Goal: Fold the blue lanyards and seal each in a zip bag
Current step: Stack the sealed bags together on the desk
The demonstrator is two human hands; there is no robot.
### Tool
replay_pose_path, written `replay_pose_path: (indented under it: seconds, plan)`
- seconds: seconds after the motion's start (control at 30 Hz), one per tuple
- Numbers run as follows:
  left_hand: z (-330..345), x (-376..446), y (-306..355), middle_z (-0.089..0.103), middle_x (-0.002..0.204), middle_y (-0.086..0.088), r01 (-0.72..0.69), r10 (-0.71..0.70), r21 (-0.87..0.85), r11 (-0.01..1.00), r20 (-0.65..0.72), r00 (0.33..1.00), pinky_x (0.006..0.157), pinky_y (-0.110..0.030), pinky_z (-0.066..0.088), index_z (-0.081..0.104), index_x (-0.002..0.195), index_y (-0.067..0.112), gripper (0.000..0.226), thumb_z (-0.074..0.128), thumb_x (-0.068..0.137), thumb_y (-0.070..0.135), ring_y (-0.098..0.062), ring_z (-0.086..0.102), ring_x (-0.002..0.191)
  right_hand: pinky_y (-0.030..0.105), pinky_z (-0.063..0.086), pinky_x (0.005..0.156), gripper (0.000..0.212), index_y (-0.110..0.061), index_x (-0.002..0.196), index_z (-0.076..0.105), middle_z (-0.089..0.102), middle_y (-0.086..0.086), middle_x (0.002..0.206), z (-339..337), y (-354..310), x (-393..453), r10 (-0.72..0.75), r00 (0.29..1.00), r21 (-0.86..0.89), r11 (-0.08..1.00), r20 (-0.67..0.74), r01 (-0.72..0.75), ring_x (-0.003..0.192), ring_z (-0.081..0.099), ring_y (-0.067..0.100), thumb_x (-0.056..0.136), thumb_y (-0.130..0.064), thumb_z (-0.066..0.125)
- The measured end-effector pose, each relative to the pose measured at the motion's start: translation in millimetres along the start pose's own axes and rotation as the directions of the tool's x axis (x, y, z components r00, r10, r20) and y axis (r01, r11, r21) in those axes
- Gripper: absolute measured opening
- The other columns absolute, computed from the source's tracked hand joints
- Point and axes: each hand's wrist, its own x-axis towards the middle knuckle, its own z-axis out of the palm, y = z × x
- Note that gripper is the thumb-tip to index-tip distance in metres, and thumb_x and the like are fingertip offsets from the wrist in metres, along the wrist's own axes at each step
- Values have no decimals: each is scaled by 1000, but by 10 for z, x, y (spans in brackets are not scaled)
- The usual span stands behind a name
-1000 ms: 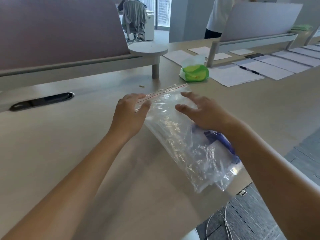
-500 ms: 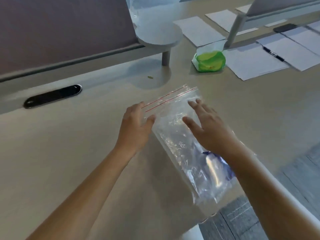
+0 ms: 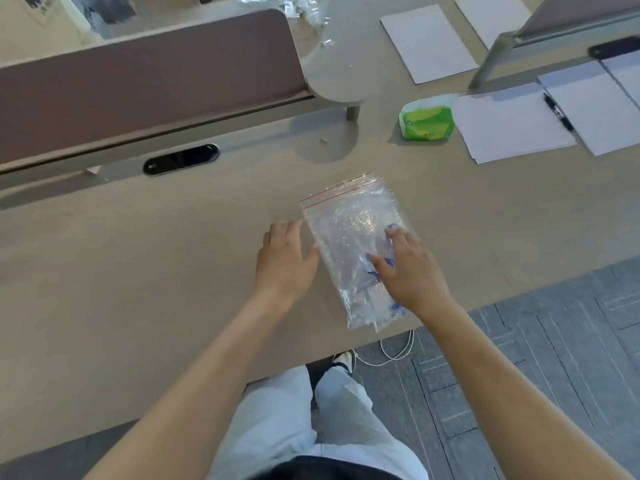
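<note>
Your zip bag lies flat on the counter in the middle of the frame, its red-lined zip edge pointing toward the upper part of the frame and its bottom end near the counter's front edge. The blue lanyard sits inside, in the lower half of the bag, partly hidden under your right hand.

Expect the bag to handle as thin, slick, crinkly film: very light, with no stiffness, and likely to slide on the smooth counter or trap air. The lanyard inside is soft and will bunch instead of holding its fold. To seal it, the best place to take hold is probably the zip strip itself, pinching at one corner and running along it while the other hand pins the body of the bag down.

Your left hand is open and relaxed, fingers fairly straight, resting on the counter at the bag's left edge, with the thumb touching or just beside the plastic; I cannot tell which. Your right hand is also open, fingers spread, pressing flat on the bag over the lanyard. Neither hand grips anything.

Whether the zip is already closed cannot be told from this view.
</note>
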Motion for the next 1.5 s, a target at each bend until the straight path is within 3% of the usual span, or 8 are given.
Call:
replay_pose_path:
  seconds: [0.17,0.43,0.53,0.8,1.03,1.13,1.27,1.5]
  plan:
    - [118,41,-48,43,147,-9,25,-28,116,993,24,999,107,-44,40,42,148,15,56,54,100,40,-30,38,138,38,38,104,58,-12,151,44,53,10,144,-5,107,139,109,994,88,990,-24,-107,131,49,31,99,-32,60]
    - [357,499,-55,56,138,-10,304,-282,-264,915,118,952,104,-38,44,49,142,9,57,59,96,42,-29,52,127,39,39,110,67,-3,149,45,51,13,149,31,159,749,312,950,262,915,21,-307,137,48,29,94,-32,70]
    - [439,712,-73,61,112,-10,398,-358,-289,871,181,916,83,-39,47,55,116,6,44,63,92,42,-34,58,111,39,42,108,71,-3,148,46,54,13,145,70,144,1004,377,926,350,866,11,-357,132,53,26,91,-32,74]
    - [559,1043,52,70,95,-13,528,-497,-509,680,210,842,76,-39,52,57,101,11,19,66,84,14,-32,66,86,34,48,70,16,-14,90,65,61,-2,70,18,345,1234,360,933,402,856,-14,-324,65,57,18,88,-23,77]
    - [870,968,194,49,65,-4,508,-580,-604,615,90,809,58,-30,34,58,74,-4,30,64,89,22,-22,40,64,30,48,69,30,-7,87,63,61,-2,74,-13,632,1388,246,969,452,860,35,-235,66,54,13,89,-33,77]
    - [985,893,322,59,91,-2,529,-601,-543,652,55,798,74,-32,45,61,91,9,25,67,90,33,-24,54,84,35,52,89,43,-12,114,65,66,1,106,-4,793,1452,200,979,440,876,43,-198,96,62,17,86,-42,77]
    - [1064,786,409,59,136,-2,589,-668,-566,577,88,739,102,-42,51,55,137,15,69,70,81,51,-26,60,120,34,50,95,66,-11,135,55,60,2,126,-40,947,1441,154,978,506,837,143,-206,112,59,18,84,-45,80]
    - [1112,854,426,56,77,-4,558,-687,-715,422,149,711,62,-30,41,54,82,17,19,71,87,25,-21,51,68,31,49,84,61,-13,129,56,66,5,112,-73,925,1556,133,913,566,748,385,-347,97,66,18,81,-34,86]
